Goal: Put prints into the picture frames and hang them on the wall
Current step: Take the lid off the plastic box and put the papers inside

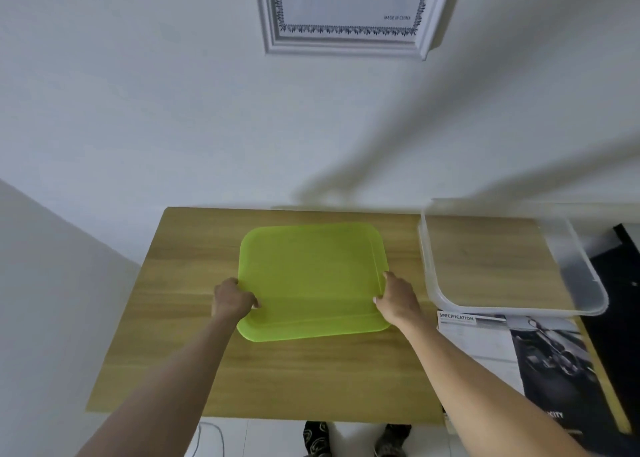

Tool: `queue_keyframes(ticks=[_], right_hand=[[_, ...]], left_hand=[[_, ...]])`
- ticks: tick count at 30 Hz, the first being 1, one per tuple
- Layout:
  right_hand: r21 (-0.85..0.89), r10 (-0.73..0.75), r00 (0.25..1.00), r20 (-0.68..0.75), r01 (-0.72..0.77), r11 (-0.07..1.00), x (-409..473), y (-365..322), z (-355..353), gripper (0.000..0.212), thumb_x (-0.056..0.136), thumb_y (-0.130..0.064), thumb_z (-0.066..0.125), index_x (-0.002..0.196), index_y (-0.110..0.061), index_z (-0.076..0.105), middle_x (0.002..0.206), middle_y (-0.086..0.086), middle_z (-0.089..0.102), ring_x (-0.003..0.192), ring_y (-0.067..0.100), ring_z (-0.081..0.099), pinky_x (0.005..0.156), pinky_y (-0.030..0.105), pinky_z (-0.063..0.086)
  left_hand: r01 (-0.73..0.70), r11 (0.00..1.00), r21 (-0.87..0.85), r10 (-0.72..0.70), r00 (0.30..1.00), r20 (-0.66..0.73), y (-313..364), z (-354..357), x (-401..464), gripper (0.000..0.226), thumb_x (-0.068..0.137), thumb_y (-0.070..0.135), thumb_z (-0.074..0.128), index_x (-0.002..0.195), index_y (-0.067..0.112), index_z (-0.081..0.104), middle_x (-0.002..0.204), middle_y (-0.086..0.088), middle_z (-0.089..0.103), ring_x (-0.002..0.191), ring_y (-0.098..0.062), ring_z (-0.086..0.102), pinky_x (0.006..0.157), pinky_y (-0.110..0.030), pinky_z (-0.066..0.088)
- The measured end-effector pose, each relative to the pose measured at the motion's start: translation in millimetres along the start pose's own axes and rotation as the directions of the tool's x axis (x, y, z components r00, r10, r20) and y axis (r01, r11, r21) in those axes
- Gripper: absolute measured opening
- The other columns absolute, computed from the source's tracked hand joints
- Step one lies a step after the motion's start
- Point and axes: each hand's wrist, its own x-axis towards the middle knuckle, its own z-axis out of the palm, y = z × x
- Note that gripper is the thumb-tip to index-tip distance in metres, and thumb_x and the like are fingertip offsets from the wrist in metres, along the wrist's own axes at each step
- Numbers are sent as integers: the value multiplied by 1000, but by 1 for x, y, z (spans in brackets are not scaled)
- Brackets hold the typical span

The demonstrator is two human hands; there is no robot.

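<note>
Both hands grasp a green tray (pixel 311 276) lying flat on the wooden tabletop (pixel 166 352): the left hand (pixel 232 297) has its grip curled over the tray's left edge, the right hand (pixel 394 297) over its right edge. A white picture frame (pixel 346 43) hangs on the far wall. A clear plastic bin (pixel 585 283) sits at far right, with a printed sheet (pixel 485 339) near it.

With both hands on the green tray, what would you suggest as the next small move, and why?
Probably lift the green tray and set it aside. The left hand and right hand already grip its opposite edges, it looks empty, and it takes up the middle of the wooden table. One white frame already hangs on the wall, and a print lies at the table's right edge needing workspace.
</note>
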Motion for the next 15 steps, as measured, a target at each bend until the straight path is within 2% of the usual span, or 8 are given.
queue_keyframes(ticks=[5,7,9,12,14,15], right_hand=[[-52,-13,1000,13,14,999,-5,-3,-1,62,98,-18,59,151,-7,30,136,15,50,124,29,54,97,33,47],[-49,-24,1000,20,25,998,-9,-2,-9,63,98,-20,59,152,-9,29,139,15,49,125,29,53,99,34,46],[-18,-82,996,18,83,996,-13,4,-23,60,97,-23,59,150,-11,33,141,13,50,126,28,54,101,36,47],[81,-228,974,10,227,971,-21,21,-56,38,96,-22,60,134,-14,58,126,7,65,110,17,65,96,30,52],[215,-279,960,16,269,939,-30,41,-82,23,95,-20,61,116,-17,70,103,3,74,86,13,72,82,29,59],[283,-285,958,10,271,920,-35,53,-96,17,94,-19,63,108,-17,72,91,3,75,75,16,73,73,33,62]], left_hand=[[34,995,95,-35,999,4,5,2,1,65,65,13,82,122,5,54,129,-21,51,115,-40,52,89,-48,51],[33,991,132,-26,998,-59,13,7,-8,67,69,17,81,126,4,48,136,-22,40,126,-40,40,93,-50,46],[-53,987,154,80,982,-173,26,14,-22,66,74,22,77,129,4,45,137,-21,39,127,-38,37,94,-50,44],[-280,951,131,306,911,-275,57,34,-52,47,81,25,68,122,6,55,123,-15,53,114,-33,48,83,-43,44],[-408,906,112,423,874,-238,82,54,-79,35,84,27,65,114,9,61,113,-10,62,101,-28,57,70,-35,43],[-453,886,98,464,862,-204,94,67,-94,32,85,28,64,112,10,63,109,-7,65,95,-26,60,67,-32,41]])
